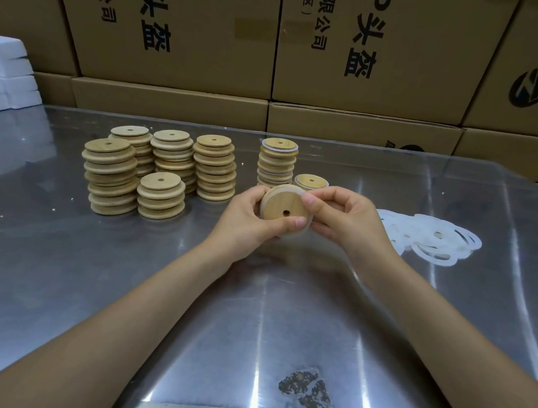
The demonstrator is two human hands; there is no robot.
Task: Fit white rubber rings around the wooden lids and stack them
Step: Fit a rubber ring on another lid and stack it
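My left hand (248,215) and right hand (345,219) gripping one wooden lid (283,208) between them, white ring (294,235) showing at its edge, loose rings (428,238) lying right on the counter (147,273), ringed stack (277,161) just behind.

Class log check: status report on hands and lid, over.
Left hand and right hand both grip lid. White ring partly on. Nothing blocking.

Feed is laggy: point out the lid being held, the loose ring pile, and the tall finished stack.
held lid (283,204), head view, wooden face.
ring pile (428,238), head view, middle rings.
finished stack (277,161), head view, side.
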